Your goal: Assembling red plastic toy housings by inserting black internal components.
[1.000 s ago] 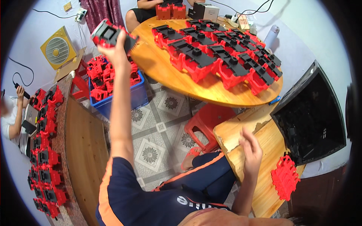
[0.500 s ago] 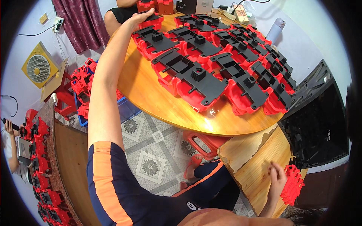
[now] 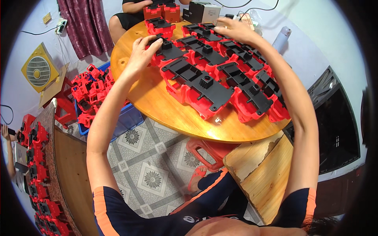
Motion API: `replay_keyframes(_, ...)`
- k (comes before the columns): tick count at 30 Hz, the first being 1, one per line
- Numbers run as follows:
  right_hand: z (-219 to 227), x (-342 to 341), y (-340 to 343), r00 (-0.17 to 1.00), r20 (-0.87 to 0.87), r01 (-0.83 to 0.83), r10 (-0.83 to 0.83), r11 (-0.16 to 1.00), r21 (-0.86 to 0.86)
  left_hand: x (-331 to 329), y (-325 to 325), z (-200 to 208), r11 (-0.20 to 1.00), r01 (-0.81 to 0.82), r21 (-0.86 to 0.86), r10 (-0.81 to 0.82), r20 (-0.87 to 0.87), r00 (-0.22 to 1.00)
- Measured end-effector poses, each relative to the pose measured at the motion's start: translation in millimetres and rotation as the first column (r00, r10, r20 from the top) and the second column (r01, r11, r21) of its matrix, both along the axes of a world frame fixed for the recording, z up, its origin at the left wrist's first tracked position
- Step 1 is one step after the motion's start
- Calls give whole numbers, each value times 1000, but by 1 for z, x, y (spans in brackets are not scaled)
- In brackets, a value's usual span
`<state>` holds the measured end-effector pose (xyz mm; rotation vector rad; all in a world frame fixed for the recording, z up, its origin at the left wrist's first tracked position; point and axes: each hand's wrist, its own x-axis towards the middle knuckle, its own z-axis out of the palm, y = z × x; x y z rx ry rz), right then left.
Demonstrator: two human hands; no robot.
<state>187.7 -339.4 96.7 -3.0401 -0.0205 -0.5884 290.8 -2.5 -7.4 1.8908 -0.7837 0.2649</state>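
Rows of red plastic housings with flat black tops cover the round wooden table. At the table's left side, my left hand grips the near-left end of one red-and-black housing, thumb on its black top. Another housing sits just beyond that hand. My right hand reaches over the far rows, fingers stretched and apart, nearest to a back housing; whether it touches one I cannot tell. A large housing lies in front, between my arms.
A blue crate full of red parts stands on the floor at left. A person sits beyond the table near red boxes. A red stool is under the table edge; a wooden board lies at right, beside a black screen.
My right hand has left the low right side, by the red parts there, and come over the far rows. My left hand has drawn back nearer, onto a closer housing.
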Motion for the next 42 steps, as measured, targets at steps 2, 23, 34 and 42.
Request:
replay_keyframes(2, -25, 33, 19, 990, -124, -58, 70, 993, 100, 0, 15, -6, 995, 20, -99, -43, -238, 970)
replay_keyframes(23, -20, 163, 12, 968, -251, -37, 24, 998, -48, 150, 38, -6, 929, -253, -269, 109, -455, 884)
replay_keyframes(34, 16, -81, 70, 908, -282, -214, 311, 920, 327, -69, 18, 29, 883, 122, -454, 13, 282, 959)
replay_keyframes(42, -27, -32, 93, 937, -65, -347, 342, 936, -66, -169, 9, -15, 980, -43, 194, -88, 616, 783)
